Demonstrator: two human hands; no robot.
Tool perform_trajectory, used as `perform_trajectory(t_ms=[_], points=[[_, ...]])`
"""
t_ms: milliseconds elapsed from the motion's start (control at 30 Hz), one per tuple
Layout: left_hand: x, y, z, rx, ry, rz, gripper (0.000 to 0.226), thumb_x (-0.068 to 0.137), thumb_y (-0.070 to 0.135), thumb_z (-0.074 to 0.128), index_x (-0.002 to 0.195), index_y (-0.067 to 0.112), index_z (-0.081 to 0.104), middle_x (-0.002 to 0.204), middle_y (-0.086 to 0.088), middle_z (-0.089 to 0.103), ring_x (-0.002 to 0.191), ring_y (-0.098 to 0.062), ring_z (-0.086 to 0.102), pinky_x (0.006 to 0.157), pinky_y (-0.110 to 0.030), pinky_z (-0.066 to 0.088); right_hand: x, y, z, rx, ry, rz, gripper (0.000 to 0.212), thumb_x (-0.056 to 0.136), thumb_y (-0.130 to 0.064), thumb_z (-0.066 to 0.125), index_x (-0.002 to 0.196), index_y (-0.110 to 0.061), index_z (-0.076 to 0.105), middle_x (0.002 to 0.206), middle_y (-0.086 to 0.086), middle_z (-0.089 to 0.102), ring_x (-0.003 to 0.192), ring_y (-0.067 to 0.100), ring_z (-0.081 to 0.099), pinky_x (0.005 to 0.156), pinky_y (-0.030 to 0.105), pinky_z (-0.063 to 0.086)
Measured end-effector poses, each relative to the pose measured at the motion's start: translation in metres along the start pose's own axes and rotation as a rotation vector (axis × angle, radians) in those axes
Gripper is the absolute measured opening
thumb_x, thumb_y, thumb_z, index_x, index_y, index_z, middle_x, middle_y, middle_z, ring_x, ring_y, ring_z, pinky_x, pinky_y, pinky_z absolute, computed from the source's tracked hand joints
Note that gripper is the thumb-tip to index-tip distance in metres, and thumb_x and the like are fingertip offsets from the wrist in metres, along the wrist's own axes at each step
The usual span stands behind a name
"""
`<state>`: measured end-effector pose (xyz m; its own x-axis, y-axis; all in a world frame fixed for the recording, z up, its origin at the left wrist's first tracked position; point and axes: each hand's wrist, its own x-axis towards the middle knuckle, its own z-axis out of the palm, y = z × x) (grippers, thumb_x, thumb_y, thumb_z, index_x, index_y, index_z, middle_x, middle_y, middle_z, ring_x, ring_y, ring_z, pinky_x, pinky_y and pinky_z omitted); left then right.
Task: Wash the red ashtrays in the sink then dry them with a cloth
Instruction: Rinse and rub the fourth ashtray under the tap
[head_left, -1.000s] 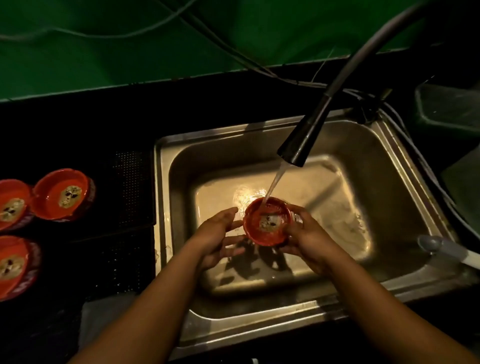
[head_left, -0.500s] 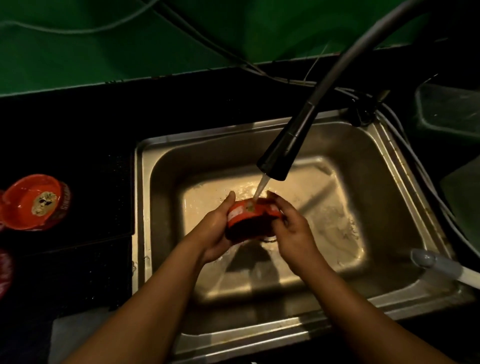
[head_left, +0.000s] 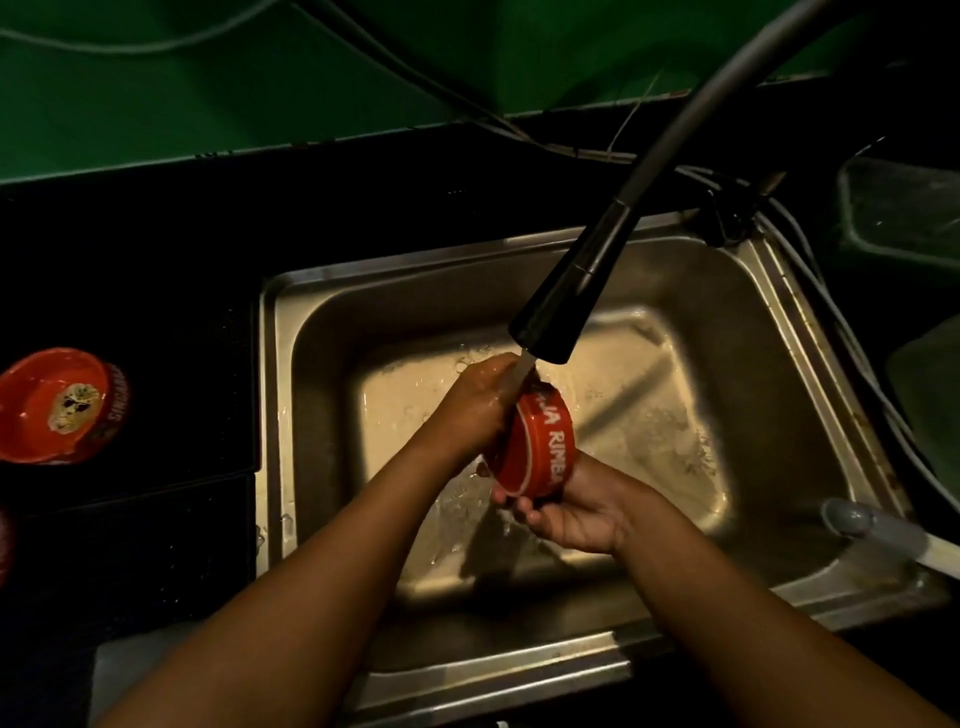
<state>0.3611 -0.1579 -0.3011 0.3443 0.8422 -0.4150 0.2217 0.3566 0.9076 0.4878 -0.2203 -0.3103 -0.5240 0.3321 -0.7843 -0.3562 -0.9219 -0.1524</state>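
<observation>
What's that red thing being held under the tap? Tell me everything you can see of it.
It is a round red ashtray, glossy and wet, with white lettering round its side wall. It is tipped on edge above the sink, wall toward the camera, inside hidden. The right hand cups it from below; the left hand lies against its open side, fingers hidden. Water from the tap strikes its upper edge.

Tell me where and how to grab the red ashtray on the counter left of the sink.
Pinch the rim of the counter ashtray on the side nearest the sink, coming down from above. It sits upright with its mouth open, so a thumb should fit inside and fingers on the lettered outer wall.
</observation>
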Motion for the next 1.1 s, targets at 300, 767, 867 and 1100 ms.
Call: perform_trajectory(t_ms=[300,767,867,1100], points=[[0.000,-0.023,-0.022,-0.187,0.224,-0.411,0.058,0.091,0.062,0.037,0.094,0.013,0.068,0.086,-0.012,0.073,0.080,-0.027,0.071,0.076,-0.036,0.056,0.005,-0.009,-0.011,0.021,0.061,-0.202,0.065,0.089,-0.068,0.035,0.131,-0.022,0.054,0.128,0.011,0.063,0.119,0.033,0.057,0.100,0.056,0.043],[-0.051,-0.039,-0.015,0.293,-0.037,0.074,0.034,0.091,0.030,0.058,0.124,0.025,0.052,0.115,-0.004,0.063,0.101,-0.018,0.062,0.084,-0.030,0.050,0.039,-0.006,0.020,0.100,0.165,-0.235,0.054,0.090,-0.066,0.040,0.105,-0.022,0.067,0.112,0.010,0.068,0.097,0.032,0.067,0.073,0.053,0.055],[-0.049,-0.046,-0.014,0.766,-0.065,0.312,0.026,0.089,0.030,0.058,0.111,0.016,0.060,0.111,-0.007,0.063,0.102,-0.026,0.058,0.084,-0.031,0.044,0.031,-0.007,0.017,0.063,0.186,-0.288,0.051,0.092,-0.061,0.042,0.101,-0.019,0.069,0.100,0.010,0.073,0.083,0.025,0.071,0.061,0.036,0.056],[-0.061,-0.060,-0.036,1.323,-0.120,0.351,0.049,0.090,0.056,0.038,0.129,0.032,0.053,0.138,-0.003,0.048,0.134,-0.030,0.033,0.113,-0.045,0.005,0.029,0.007,0.002,-0.054,0.227,-0.337,0.029,0.093,-0.006,0.053,0.120,-0.015,0.057,0.115,0.017,0.067,0.098,0.032,0.069,0.079,0.055,0.056]])
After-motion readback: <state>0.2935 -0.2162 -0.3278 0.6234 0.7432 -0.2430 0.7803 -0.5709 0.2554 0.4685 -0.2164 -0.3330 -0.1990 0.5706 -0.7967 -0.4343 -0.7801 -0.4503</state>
